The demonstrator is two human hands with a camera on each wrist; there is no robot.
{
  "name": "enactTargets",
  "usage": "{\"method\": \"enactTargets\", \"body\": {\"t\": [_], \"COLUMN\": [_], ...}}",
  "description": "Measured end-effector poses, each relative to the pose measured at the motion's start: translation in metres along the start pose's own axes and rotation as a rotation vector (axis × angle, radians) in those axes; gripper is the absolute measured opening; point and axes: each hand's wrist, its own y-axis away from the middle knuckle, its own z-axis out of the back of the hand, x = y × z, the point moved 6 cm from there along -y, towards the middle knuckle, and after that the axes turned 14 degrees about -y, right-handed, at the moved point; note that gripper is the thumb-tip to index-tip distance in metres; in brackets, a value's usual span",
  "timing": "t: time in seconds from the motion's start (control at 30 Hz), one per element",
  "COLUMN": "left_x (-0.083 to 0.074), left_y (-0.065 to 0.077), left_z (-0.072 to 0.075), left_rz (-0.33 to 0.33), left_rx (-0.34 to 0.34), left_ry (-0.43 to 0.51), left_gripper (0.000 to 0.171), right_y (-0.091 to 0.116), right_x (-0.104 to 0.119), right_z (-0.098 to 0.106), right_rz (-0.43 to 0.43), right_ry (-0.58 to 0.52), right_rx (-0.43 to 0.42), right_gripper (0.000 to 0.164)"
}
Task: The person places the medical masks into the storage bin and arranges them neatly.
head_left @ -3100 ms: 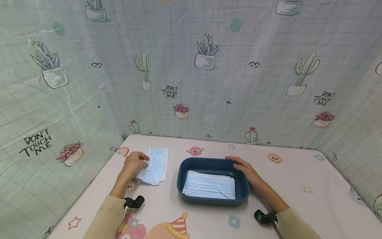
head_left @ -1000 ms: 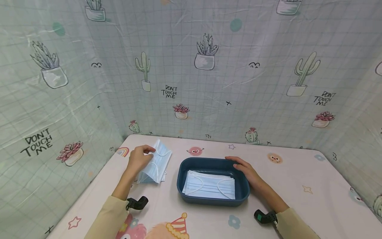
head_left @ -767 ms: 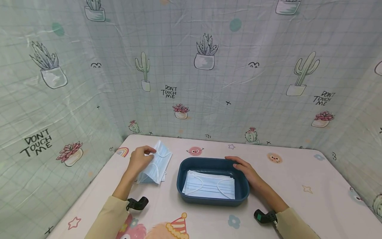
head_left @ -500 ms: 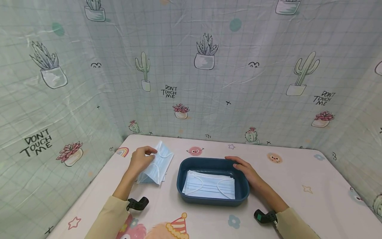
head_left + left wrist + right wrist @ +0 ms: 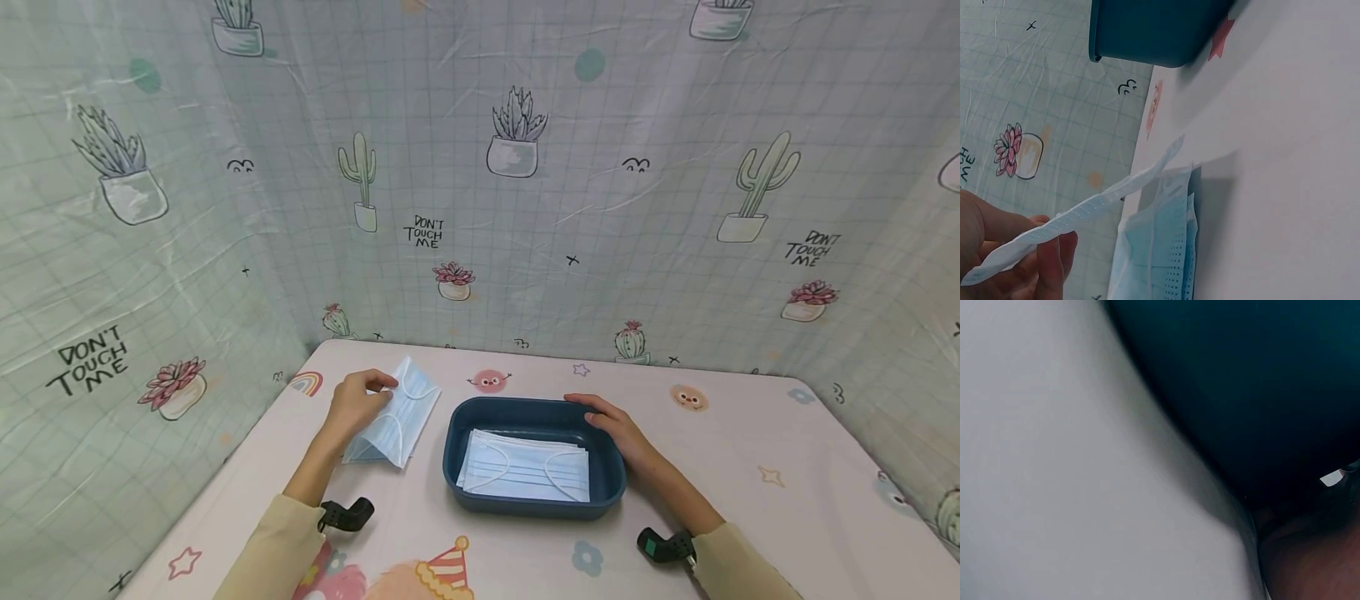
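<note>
Rightward it slides! Compared with three seconds ago, the left hand point(image 5: 356, 407) has pushed farther up the tabletop point(image 5: 840, 492) and the pale blue mask point(image 5: 408, 408) it carries now slants up and to the right. From my distant seat I go left to right: a beige sleeve point(image 5: 273, 546), then a black wrist camera point(image 5: 348, 514), then that left hand, thumb and fingers pinching the mask by its left edge. My left wrist view catches it nearly edge-on, over more masks point(image 5: 1154, 250) lying on the tabletop; whether it touches them, I can't tell. Just to the right sits the dark blue container point(image 5: 525, 506), where a stack of masks point(image 5: 528, 471) lies flat, ear loops on top. And over at its far right corner, the right hand point(image 5: 617, 429) holds the rim, fingers hooked over it; my right wrist view is too dark to show its grip. Finally, a second wrist camera point(image 5: 665, 546) and the other sleeve point(image 5: 742, 567)
</note>
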Motion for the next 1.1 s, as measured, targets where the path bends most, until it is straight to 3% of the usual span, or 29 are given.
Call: {"method": "enactTargets", "body": {"t": [0.73, 1.1], "left_x": [-0.008, -0.006], "left_y": [0.002, 0.001], "left_z": [-0.012, -0.015], "left_rz": [-0.065, -0.048], "left_rx": [0.005, 0.033], "left_ry": [0.002, 0.013], "left_gripper": [0.017, 0.019], "right_y": [0.000, 0.001], "right_x": [0.001, 0.002], "right_z": [0.000, 0.000], "right_rz": [0.009, 0.045], "right_ry": [0.019, -0.015], "right_rx": [-0.001, 0.019], "right_gripper": [0.044, 0.044]}}
